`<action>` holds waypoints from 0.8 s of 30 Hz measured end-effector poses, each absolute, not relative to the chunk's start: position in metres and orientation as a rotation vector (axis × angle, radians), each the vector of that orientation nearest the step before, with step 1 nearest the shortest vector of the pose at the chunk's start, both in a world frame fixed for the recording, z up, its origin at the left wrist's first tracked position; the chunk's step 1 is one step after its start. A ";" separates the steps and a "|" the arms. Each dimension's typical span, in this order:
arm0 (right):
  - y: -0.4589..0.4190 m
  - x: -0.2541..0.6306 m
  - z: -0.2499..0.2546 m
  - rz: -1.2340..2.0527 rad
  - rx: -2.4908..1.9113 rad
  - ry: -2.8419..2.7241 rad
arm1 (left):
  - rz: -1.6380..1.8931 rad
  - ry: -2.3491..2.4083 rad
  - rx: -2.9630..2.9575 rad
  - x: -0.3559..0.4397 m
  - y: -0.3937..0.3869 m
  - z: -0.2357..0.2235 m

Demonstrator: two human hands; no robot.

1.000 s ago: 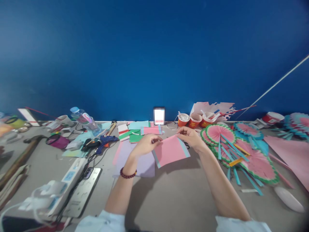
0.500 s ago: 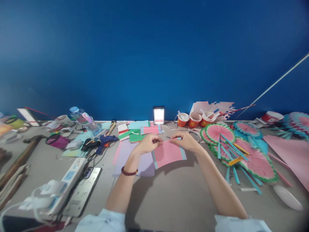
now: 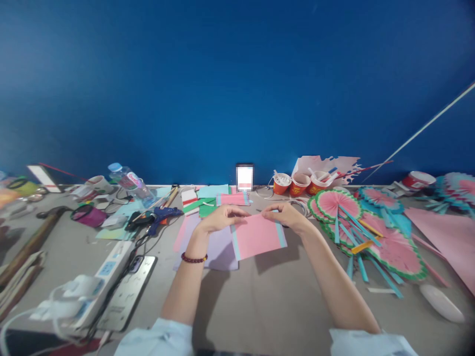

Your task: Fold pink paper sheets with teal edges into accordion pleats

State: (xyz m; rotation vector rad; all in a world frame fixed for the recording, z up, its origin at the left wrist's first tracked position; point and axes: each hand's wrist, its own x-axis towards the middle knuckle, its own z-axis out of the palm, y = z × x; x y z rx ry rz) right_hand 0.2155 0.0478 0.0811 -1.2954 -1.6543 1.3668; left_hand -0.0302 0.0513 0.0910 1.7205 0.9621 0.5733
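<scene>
Pink paper sheet (image 3: 260, 238): thin, matte, roughly rectangular, edged with a pale blue band at its left and right ends. I hold it over the middle of the table (image 3: 267, 311), and a shadow falls on the surface beneath it. The fingers of my left hand (image 3: 220, 218) are closed on the far edge near the left corner; those of my right hand (image 3: 284, 216) pinch the same edge farther right. A bracelet of dark red, rounded beads (image 3: 194, 258) circles my left wrist.

Flat lilac paper (image 3: 218, 256) lies beside the sheet, partly below my left hand. Toward the table's right edge, pleated paper fans (image 3: 339, 203) overlap, pink with scalloped green rims. Red paper cups (image 3: 300, 186) stand along the far edge. Toward the near left corner, a white power strip (image 3: 106, 272) lies beside a phone (image 3: 128, 296).

Table surface: grey, smooth-looking. Behind its far edge, a plain blue wall (image 3: 237, 89) fills the view.
</scene>
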 end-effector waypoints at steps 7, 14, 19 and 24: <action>0.053 0.234 0.080 1.468 -1.222 -1.746 | 0.526 1.020 1.750 -0.037 0.056 0.088; 0.052 0.236 0.082 1.359 -1.288 -1.758 | 0.475 0.989 1.783 -0.040 0.059 0.084; 0.053 0.238 0.083 1.338 -1.302 -1.764 | 0.512 0.938 1.741 -0.042 0.063 0.078; 0.056 0.239 0.078 1.330 -1.283 -1.794 | 0.471 0.904 1.717 -0.044 0.064 0.075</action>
